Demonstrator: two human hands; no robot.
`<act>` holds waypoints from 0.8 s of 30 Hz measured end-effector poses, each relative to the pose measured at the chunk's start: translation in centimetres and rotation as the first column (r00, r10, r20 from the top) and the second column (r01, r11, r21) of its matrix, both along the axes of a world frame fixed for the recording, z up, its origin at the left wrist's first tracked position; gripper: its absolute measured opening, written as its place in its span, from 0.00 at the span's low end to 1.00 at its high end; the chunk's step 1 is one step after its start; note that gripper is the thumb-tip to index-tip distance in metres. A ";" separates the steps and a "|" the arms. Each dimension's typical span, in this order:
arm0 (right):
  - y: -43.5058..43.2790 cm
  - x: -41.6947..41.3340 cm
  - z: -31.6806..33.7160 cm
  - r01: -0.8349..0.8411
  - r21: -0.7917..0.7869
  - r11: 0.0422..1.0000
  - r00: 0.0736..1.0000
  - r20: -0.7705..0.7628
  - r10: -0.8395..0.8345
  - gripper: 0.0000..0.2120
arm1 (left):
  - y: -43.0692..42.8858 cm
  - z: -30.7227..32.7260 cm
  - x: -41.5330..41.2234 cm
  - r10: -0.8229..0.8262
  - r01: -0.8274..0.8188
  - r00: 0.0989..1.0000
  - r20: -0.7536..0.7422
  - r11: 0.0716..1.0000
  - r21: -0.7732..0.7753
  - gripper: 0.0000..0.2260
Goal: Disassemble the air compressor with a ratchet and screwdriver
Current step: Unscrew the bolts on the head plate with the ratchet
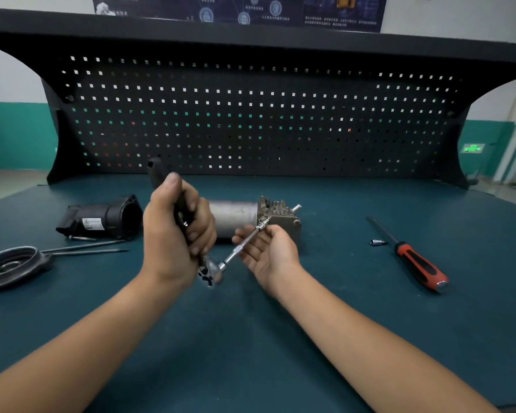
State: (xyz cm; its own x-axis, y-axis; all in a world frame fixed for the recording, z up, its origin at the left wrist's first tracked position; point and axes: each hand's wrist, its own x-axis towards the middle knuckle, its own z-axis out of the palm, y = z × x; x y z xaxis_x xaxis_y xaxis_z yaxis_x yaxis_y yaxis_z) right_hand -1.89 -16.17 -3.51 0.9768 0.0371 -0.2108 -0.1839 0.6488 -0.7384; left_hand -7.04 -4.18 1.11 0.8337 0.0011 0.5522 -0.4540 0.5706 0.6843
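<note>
Left hand (pixel 176 234): wrapped round the black handle of the ratchet (pixel 209 272), with the handle tilted up and away.
Right hand (pixel 268 254): palm up with loose fingers, the extension bar (pixel 242 247) lying across them; it is hard to tell whether the thumb pinches it.
Air compressor (pixel 236 219): on its side mid-table (pixel 251 338), behind both hands; the bar's socket end meets its finned metal head.
Screwdriver (pixel 420 263): red-and-black handle, lying to the right, with a loose socket (pixel 377 242) just beside its shaft.
Black housing (pixel 102 219): left of the compressor; its white label (pixel 94 224) carries a round logo, print too blurred to read.
Poster (pixel 239 10): on the wall above, blue, text illegible.
Green sign (pixel 472 148): lit, far right, unreadable.
</note>
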 end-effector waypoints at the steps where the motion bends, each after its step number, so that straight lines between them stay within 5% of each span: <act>1: -0.1 -0.1 -0.2 -0.002 0.015 1.000 1.000 0.000 0.002 0.17 | -0.2 -0.3 0.1 0.008 -0.009 1.000 -0.017 1.000 -0.030 0.18; 12: -0.5 0.8 -1.4 0.038 -0.155 0.987 0.998 0.046 -0.031 0.12 | 1.1 -1.7 1.8 -0.041 -0.077 0.924 -0.381 0.954 -0.289 0.22; 24: -0.7 1.3 -1.8 0.028 -0.245 0.969 0.993 0.118 0.002 0.11 | 1.1 -2.1 1.9 -0.033 -0.099 0.921 -0.389 0.944 -0.315 0.21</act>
